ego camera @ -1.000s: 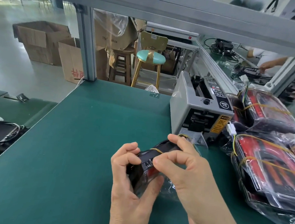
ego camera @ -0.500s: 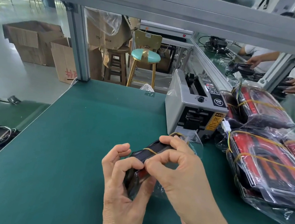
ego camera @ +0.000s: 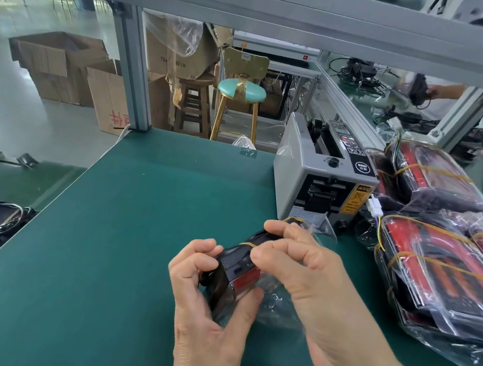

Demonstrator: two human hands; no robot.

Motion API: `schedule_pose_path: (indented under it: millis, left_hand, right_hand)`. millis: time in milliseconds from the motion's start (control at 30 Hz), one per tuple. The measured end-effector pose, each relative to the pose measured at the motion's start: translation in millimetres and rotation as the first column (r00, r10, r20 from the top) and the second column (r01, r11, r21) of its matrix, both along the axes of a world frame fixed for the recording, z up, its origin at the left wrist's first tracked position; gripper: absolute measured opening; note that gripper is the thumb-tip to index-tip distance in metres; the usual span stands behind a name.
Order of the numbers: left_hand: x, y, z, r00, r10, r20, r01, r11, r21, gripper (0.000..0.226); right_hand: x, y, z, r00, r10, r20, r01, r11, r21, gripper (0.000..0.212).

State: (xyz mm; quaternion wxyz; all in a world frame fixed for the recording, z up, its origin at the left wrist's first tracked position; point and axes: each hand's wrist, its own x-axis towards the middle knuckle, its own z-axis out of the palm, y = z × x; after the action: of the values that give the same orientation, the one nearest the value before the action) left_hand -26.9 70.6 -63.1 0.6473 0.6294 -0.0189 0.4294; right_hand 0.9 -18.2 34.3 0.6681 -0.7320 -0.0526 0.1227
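Over the bench (ego camera: 115, 230) near its front edge, the left hand (ego camera: 204, 304) grips the bagged lamp (ego camera: 236, 264), fingers curled round its near end. The right hand (ego camera: 308, 277) pinches the rubber band (ego camera: 247, 244) on top (banding, I judge). The next move calls for seating the rubber band squarely, with a gentle release.

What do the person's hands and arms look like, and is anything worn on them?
The left hand and the right hand are bare: no gloves, no rings, no watch or wristband. Both wrists and the stretch of right forearm in view are uncovered, with no sleeve showing up to the picture's edge.
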Motion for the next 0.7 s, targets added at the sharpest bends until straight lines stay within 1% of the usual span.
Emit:
schedule_pose_path:
  millis: [100, 300, 433, 500, 600, 700]
  left_hand:
    - [-1.0, -0.9, 2.3, 1.0, 0.006, 0.004, -0.006, 1.0, 0.01, 0.055]
    - [-1.8, -0.9, 6.5, 0.999, 0.034, 0.006, -0.034, 0.997, 0.066, 0.053]
    - [-1.0, -0.5, 4.0, 0.998, 0.065, 0.006, -0.065, 0.989, 0.131, 0.07]
    - [-0.8, -0.2, 4.5, 0.998, 0.06, 0.014, -0.062, 0.989, 0.131, 0.067]
    - [-0.8, 0.7, 6.1, 0.999, 0.048, 0.02, -0.05, 0.992, 0.119, 0.055]
    - [-0.7, 1.2, 5.9, 0.998, 0.057, 0.01, -0.057, 0.991, 0.117, 0.054]
  right_hand:
    - [-2.0, 0.4, -1.0, 1.0, -0.006, 0.005, 0.006, 0.999, -0.039, 0.011]
    - [-4.7, 3.2, -4.6, 0.996, -0.055, 0.073, 0.063, 0.991, -0.121, 0.008]
    - [-4.8, 2.7, -6.4, 0.994, -0.055, 0.091, 0.069, 0.986, -0.155, 0.009]
    - [-4.1, 2.0, -6.9, 0.996, -0.047, 0.082, 0.059, 0.987, -0.148, 0.008]
    - [-2.4, 0.4, -5.9, 0.999, -0.023, 0.045, 0.028, 0.995, -0.094, 0.008]
    - [-0.8, -0.5, -4.8, 1.0, 0.001, 0.029, 0.001, 0.998, -0.07, 0.008]
